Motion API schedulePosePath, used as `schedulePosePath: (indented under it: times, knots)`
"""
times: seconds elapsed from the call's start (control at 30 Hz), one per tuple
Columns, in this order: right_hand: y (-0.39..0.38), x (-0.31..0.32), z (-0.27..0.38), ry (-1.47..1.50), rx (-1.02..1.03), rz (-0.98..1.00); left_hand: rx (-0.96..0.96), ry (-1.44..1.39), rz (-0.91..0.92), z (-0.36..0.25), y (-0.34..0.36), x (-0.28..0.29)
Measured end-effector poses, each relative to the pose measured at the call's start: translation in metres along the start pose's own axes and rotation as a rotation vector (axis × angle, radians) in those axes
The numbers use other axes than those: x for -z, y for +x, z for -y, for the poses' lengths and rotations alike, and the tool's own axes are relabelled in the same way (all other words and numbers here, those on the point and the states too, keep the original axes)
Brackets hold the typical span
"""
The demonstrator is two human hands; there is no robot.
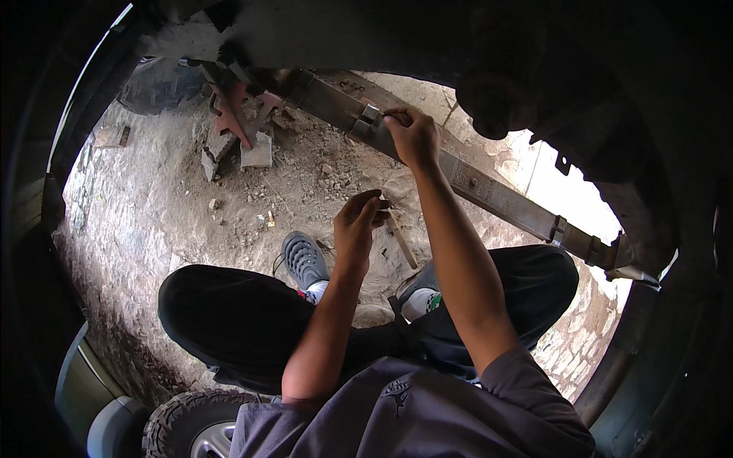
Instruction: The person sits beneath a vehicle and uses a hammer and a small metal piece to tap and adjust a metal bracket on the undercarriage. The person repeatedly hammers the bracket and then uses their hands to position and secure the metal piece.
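Observation:
A long, dusty metal leaf spring [492, 195] runs slantwise across the view, with a metal clip [366, 120] around it near its upper part. Beside that clip, my right hand [416, 141] is at the spring, its thumb and forefinger pinched together. Whatever lies between those fingertips is too small to make out. Lower and to the left, my left hand [357, 229] hangs above the ground with curled fingers; what they may hold is hidden. A narrow stick-like piece [402, 240] shows just beyond the left fingertips, and I cannot tell if they touch it.
Dark vehicle parts surround the view. A reddish metal stand [235, 114] stands at the upper left by broken blocks [257, 150]. A tyre [179, 427] is at the lower left. Rubble [324, 172] covers the ground near my grey shoe [304, 258].

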State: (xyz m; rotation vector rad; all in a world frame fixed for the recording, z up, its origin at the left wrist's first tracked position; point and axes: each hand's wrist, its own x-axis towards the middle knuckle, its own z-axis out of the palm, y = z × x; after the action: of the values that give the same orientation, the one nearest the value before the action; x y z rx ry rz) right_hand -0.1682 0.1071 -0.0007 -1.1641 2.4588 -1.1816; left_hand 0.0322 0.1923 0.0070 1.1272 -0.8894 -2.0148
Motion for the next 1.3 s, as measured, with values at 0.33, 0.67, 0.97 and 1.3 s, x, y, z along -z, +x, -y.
schedulePosePath:
  times: [0.33, 0.67, 0.97, 1.3]
  knots:
    - [0.016, -0.021, -0.001, 0.044, 0.036, -0.068, 0.017, -0.016, -0.029, 0.007, 0.005, 0.011]
    - [0.012, -0.035, -0.013, 0.196, -0.009, -0.132, 0.013, -0.015, -0.038, 0.002, 0.002, 0.006]
    - [-0.004, -0.031, 0.002, -0.034, 0.095, -0.214, 0.026, 0.006, -0.025, 0.002, 0.001, 0.010]
    - [-0.005, -0.027, 0.003, -0.056, 0.103, -0.162, 0.021, -0.036, -0.033, -0.002, -0.002, 0.007]
